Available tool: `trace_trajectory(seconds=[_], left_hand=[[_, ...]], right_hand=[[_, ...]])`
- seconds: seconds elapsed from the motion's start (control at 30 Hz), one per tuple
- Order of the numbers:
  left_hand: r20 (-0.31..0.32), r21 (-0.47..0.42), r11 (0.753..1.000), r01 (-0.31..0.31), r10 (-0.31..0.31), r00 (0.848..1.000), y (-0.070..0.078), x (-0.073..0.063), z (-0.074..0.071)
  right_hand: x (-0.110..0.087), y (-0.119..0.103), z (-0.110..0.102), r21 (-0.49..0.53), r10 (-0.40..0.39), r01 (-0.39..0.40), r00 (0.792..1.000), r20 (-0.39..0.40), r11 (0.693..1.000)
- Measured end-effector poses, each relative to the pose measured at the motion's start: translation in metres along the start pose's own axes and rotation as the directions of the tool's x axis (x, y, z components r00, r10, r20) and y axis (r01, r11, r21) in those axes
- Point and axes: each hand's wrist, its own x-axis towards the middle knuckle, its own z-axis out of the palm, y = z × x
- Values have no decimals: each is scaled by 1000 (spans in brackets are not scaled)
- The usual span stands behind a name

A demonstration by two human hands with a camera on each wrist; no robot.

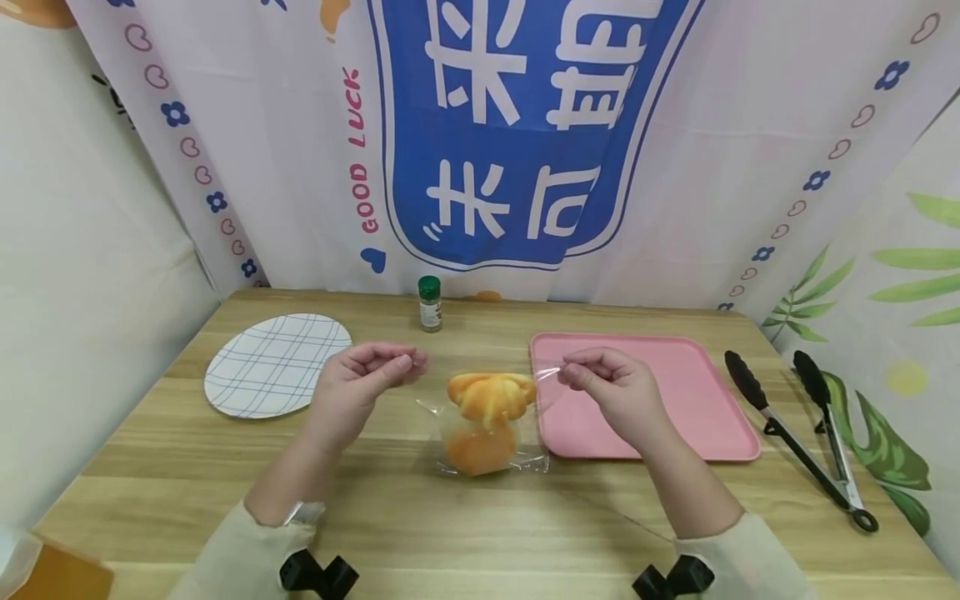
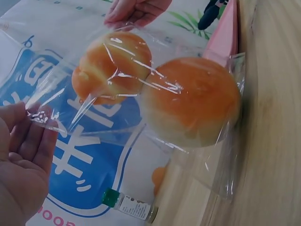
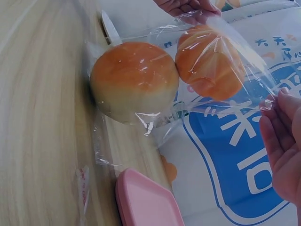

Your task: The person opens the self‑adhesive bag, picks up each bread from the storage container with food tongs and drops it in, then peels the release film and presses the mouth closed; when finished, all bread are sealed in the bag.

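Note:
A clear plastic bag (image 1: pixel 534 463) hangs between the two hands, its lower edge close over the table. Inside are two breads: a smooth round bun (image 1: pixel 480 452) at the bottom and a ridged, shell-like bread (image 1: pixel 491 395) above it. My left hand (image 1: pixel 358 390) pinches one upper corner of the bag between thumb and fingers. On the other side, my right hand (image 1: pixel 619 393) pinches the opposite corner, so the film is stretched between them. The right wrist view shows the film bunched at the right fingertips (image 3: pixel 269 104).
A pink tray (image 1: pixel 705 400) lies behind the right hand, with black-tipped tongs (image 1: pixel 806 467) to its right. A plaid oval mat (image 1: pixel 262 367) is at the left. A green-capped seasoning bottle (image 1: pixel 430 307) stands at the back. A thin printed strip (image 3: pixel 83 193) lies on the table.

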Motion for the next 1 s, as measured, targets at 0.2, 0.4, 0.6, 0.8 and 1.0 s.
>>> trace_trajectory(seconds=[0.2, 0.4, 0.6, 0.8, 1.0], left_hand=[[68, 32, 999, 13, -15, 998, 3, 3, -8], [132, 32, 999, 12, -16, 991, 2, 5, -14], [179, 48, 999, -27, 18, 984, 1, 6, -17], [204, 112, 992, -60, 36, 978, 1, 5, -18], [213, 190, 976, -102, 61, 975, 3, 4, -17]], right_hand=[[1, -2, -2, 18, -25, 24, 999, 32, 1000], [1, 0, -6, 54, -55, 51, 995, 79, 997], [1, 2, -11, 70, -85, 77, 990, 111, 995], [0, 2, -13, 44, -130, 126, 985, 115, 991], [0, 2, -14, 93, -168, 156, 976, 137, 983]])
